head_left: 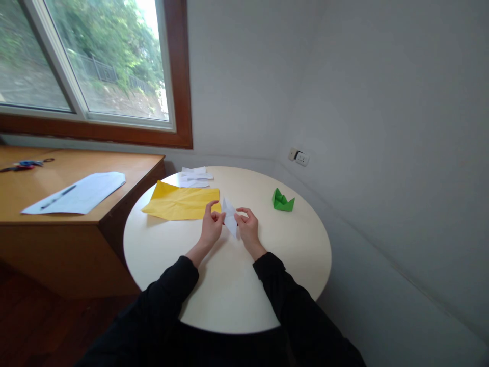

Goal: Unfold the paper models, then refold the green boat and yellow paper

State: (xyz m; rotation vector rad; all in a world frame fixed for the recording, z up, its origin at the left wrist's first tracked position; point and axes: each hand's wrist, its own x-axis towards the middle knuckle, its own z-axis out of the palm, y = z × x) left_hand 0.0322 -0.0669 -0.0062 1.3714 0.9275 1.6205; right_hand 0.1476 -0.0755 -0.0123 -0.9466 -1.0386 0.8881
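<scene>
A small white folded paper, roughly diamond-shaped with pointed top and bottom, is held up over the round table. My left hand pinches its left side between thumb and fingers. On the opposite side, my right hand pinches it the same way. Just behind my left hand lies a creased sheet of yellow paper. To the right, apart from both hands, a green folded paper boat sits on the table.
The round white table stands near the walls. White paper pieces lie at its far edge. A wooden desk at left carries paper sheets, a pen and scissors. A wall socket is behind.
</scene>
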